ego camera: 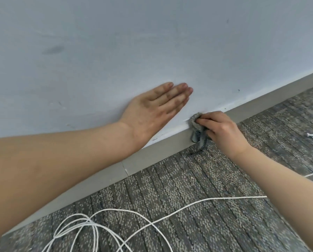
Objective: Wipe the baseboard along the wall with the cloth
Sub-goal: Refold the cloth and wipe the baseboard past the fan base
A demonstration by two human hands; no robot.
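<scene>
While my right hand grips the bunched grey woolly cloth just right of the frame's centre, my left hand lies flat on the pale blue-grey wall at mid-frame. Its fingers are straight and close together, bracing me. My right fingers are curled round the cloth, pinching it against the top edge of the flat grey baseboard, where board meets wall. A dark patterned tail of the cloth hangs down over the board's face to the striped grey carpet.

To do this stroke well, I think I should press the wad firmly into that top lip, where pale smears show, then draw it along the board in long overlapping passes and follow with the face below. The loose tail would be better tucked into my grip so it does not drag across the carpet. The seam in the board, lower left of centre, probably wants a slower pass.

By count: two hands, one cloth, one run of baseboard with one visible seam, and one small white scrap at the right edge. A thin white cord loops across the bottom; I cannot tell whether it is one length or several.
</scene>
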